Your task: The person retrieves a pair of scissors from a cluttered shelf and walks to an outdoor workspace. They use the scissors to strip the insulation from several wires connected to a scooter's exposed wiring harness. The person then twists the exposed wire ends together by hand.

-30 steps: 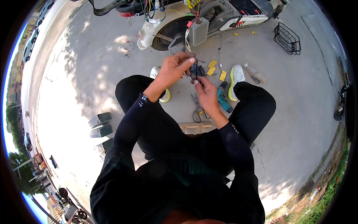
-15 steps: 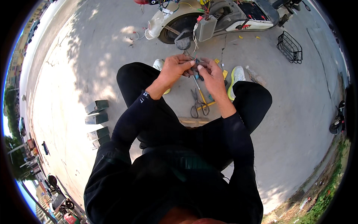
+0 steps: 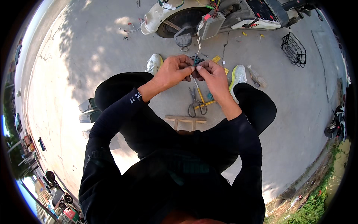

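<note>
Between my knees, my left hand [image 3: 172,73] and my right hand [image 3: 214,77] almost meet, both closed in a pinch. Thin dark and teal wires [image 3: 196,59] pass between the fingertips; their pinched ends are too small to make out. Pale cables [image 3: 199,42] run down toward my hands from a silver-grey metal box [image 3: 212,28] against a stripped electric scooter [image 3: 238,14]. On the ground below my hands lie scissors [image 3: 193,105] with dark handles, beside a yellow-handled tool [image 3: 201,95].
A wooden stool [image 3: 185,119] shows between my thighs. Far right stands a black wire basket [image 3: 294,50], and a clear plastic bottle [image 3: 256,75] lies by my right shoe. Dark green boxes [image 3: 88,111] stand left of my leg. Loose wires [image 3: 130,28] lie far left.
My knees have spread wider and the view has shifted, showing more of the stool. Both hands stay close together, their fingertips slightly nearer, still pinching the wires.
</note>
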